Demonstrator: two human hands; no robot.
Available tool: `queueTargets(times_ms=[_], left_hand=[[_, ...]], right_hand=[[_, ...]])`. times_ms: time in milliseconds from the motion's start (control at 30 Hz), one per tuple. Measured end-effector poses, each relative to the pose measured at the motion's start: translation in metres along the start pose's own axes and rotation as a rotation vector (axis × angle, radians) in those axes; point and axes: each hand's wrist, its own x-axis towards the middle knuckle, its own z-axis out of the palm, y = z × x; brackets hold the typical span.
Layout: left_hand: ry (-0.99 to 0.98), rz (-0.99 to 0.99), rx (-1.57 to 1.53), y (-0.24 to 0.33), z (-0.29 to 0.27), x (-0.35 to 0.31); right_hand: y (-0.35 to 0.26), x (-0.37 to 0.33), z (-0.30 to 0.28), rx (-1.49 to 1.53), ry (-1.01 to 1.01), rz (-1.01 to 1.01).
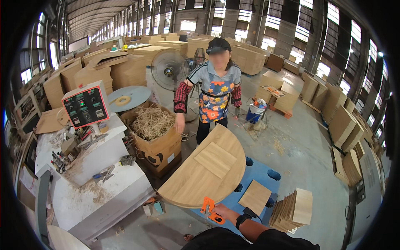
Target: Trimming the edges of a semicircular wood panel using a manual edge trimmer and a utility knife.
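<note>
From the lower right my right forearm reaches in, with a dark band at the wrist. My right hand (223, 211) is closed round an orange hand tool (208, 204) with metal parts; its exact kind is unclear. The tool is at the near curved edge of a half-round wood-grain board (189, 177), apparently the top of a stack. On that board lies a rectangular wood-grain panel (215, 160). Right of my hand, a square panel (255, 196) rests on the blue plastic pallet (271, 183) beneath. My left hand is not in view.
Across the board stands a co-worker in a flowered apron (214, 100). Left are a carton of edging offcuts (164, 143) and a white machine (110, 200) with a control panel (86, 104). Stacked small panels (302, 206) stand at right. A fan (167, 71) is behind.
</note>
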Motion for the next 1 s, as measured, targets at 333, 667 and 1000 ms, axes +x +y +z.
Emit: queueTargets(times_ms=[333,667,1000], left_hand=[[-0.042,-0.073,-0.007,0.01,-0.016,0.01],[-0.047,-0.042,0.014,-0.001,-0.008,0.001],[-0.054,-0.112,-0.097,-0.001,-0.005,0.003]], right_hand=[[-0.001,0.015,0.018,-0.07,-0.009,-0.044],[-0.003,0.006,0.011,0.035,0.007,-0.039],[-0.009,-0.003,-0.012,0.059,0.088,-0.012]])
